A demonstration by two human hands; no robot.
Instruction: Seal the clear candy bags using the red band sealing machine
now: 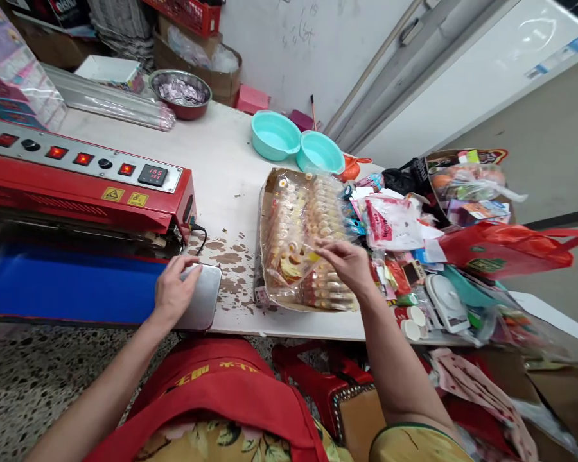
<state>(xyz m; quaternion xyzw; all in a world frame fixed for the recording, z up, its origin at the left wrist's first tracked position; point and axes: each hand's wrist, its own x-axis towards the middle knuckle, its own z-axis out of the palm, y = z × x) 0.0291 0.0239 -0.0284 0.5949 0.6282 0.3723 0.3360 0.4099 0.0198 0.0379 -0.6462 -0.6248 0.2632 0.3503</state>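
My left hand (174,290) rests on the left part of a small silver scale (205,298) at the table's front edge, fingers curled over its platform. My right hand (345,262) reaches into a clear plastic bag (302,240) packed with small wrapped sweets, lying on a cardboard tray. Its fingertips pinch something small inside the bag that I cannot make out. The bag is just right of the scale.
A red sealing machine (84,183) with a blue conveyor belt (67,282) fills the left. Two teal bowls (293,142) and a steel bowl (180,93) stand at the back. A heap of packets, a white scale (447,301) and a red bag (505,249) crowd the right.
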